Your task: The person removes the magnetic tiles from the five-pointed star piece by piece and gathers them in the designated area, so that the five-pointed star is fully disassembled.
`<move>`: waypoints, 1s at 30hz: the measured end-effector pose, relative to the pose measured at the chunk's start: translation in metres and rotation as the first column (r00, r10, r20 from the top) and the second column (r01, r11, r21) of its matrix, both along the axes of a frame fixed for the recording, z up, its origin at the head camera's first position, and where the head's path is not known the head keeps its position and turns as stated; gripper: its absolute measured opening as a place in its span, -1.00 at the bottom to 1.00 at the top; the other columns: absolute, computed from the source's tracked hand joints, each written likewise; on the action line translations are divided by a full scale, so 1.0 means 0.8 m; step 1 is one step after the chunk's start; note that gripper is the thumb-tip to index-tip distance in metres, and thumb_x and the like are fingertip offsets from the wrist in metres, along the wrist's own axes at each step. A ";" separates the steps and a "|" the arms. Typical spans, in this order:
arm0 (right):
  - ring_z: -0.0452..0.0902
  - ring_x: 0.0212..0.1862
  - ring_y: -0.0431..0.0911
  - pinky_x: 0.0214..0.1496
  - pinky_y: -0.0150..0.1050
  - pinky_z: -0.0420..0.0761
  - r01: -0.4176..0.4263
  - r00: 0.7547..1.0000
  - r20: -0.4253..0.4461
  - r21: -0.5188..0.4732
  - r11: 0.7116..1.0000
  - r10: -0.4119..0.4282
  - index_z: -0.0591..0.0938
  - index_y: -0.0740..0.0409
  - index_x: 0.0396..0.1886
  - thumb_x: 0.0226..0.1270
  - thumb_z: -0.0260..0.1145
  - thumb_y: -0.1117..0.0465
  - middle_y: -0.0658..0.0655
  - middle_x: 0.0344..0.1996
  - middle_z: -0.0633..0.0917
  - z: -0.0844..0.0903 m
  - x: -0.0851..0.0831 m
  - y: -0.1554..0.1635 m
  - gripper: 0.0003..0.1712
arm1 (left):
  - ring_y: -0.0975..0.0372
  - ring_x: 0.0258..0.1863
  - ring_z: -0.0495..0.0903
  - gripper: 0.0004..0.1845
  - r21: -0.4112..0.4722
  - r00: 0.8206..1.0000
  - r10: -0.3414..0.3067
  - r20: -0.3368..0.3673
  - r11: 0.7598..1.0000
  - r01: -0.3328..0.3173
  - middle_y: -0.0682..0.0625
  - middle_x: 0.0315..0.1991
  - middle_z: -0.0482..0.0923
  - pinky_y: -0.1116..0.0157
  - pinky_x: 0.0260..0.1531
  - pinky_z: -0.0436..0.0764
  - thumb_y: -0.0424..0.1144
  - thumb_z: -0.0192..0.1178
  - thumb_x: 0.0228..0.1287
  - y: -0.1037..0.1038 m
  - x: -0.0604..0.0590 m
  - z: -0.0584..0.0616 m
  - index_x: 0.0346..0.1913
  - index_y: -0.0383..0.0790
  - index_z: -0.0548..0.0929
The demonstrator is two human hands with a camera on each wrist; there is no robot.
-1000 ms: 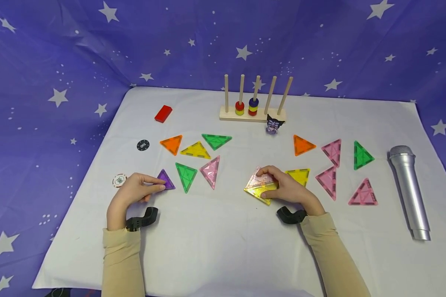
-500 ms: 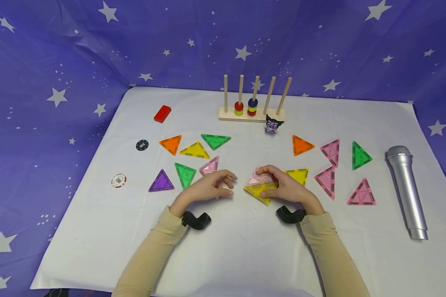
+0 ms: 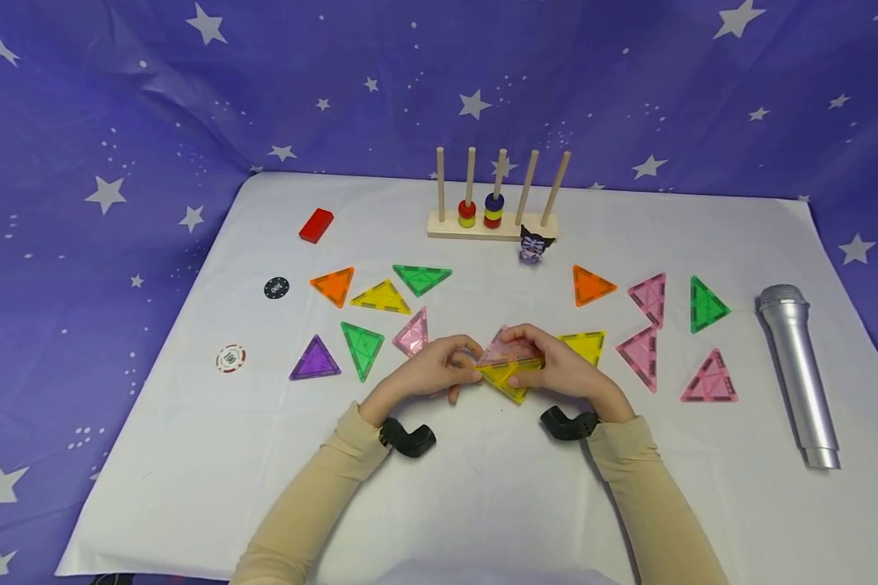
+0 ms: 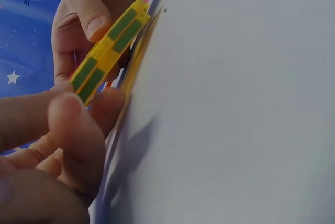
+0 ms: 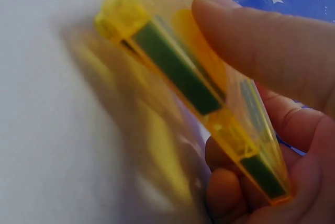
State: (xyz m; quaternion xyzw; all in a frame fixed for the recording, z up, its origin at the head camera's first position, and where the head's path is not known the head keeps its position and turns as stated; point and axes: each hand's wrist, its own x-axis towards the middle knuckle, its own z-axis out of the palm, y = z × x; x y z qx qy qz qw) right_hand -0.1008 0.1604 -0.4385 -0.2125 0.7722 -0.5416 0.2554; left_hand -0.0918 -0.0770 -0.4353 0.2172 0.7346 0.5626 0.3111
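My right hand grips a small stack of triangular magnetic tiles, its thumb on a yellow tile and its fingers over a pink tile. In the left wrist view the yellow tiles show two layers edge-on, tilted over the white cloth with a shadow beneath. Thumb and fingers of my left hand pinch the stack's left corner. The right wrist view shows the right thumb flat across the yellow tile. Beside the right hand lies another yellow tile, partly hidden by it.
Left of the hands lie purple, green, orange and yellow tiles, plus two poker chips. Several pink tiles and a silver microphone lie right. A pegged wooden stand, small figurine and red block are behind.
My left hand has let go of the purple tile, moved right across the table and taken hold of the stack's left corner. My right hand has kept its grip on the stack.
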 end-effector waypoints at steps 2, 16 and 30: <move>0.25 0.16 -0.03 0.21 -0.03 0.14 0.003 1.000 0.008 0.001 1.000 -0.003 0.36 0.19 0.09 0.06 0.39 0.28 0.12 0.12 0.39 -0.001 0.000 0.000 -0.41 | 0.10 -0.85 0.37 -0.76 0.003 1.000 -0.009 0.019 1.000 0.009 -0.12 -0.44 0.63 0.39 -0.84 0.20 -0.33 0.08 0.28 0.001 0.002 -0.001 -0.04 -0.31 0.38; 0.23 0.18 -0.03 0.24 -0.01 0.13 0.027 0.998 0.055 0.026 0.999 -0.028 0.36 0.11 0.13 0.08 0.37 0.25 0.07 0.16 0.38 0.001 0.004 -0.005 -0.40 | 0.24 -0.91 0.26 -0.71 0.015 0.991 0.083 0.107 0.996 -0.085 -0.11 -0.41 0.65 0.42 -0.89 0.18 -0.29 0.10 0.27 0.006 0.012 -0.009 -0.01 -0.29 0.34; 0.26 0.15 0.01 0.13 -0.26 0.27 -0.053 0.997 0.053 -0.091 0.994 0.058 0.42 0.20 0.16 0.34 0.10 0.24 0.13 0.19 0.39 -0.005 -0.002 0.008 -0.60 | 0.24 -0.93 0.22 -0.67 0.040 0.965 0.227 0.131 0.971 -0.234 -0.17 -0.51 0.60 0.40 -0.90 0.21 -0.27 0.20 0.18 0.004 0.029 -0.011 -0.01 -0.25 0.41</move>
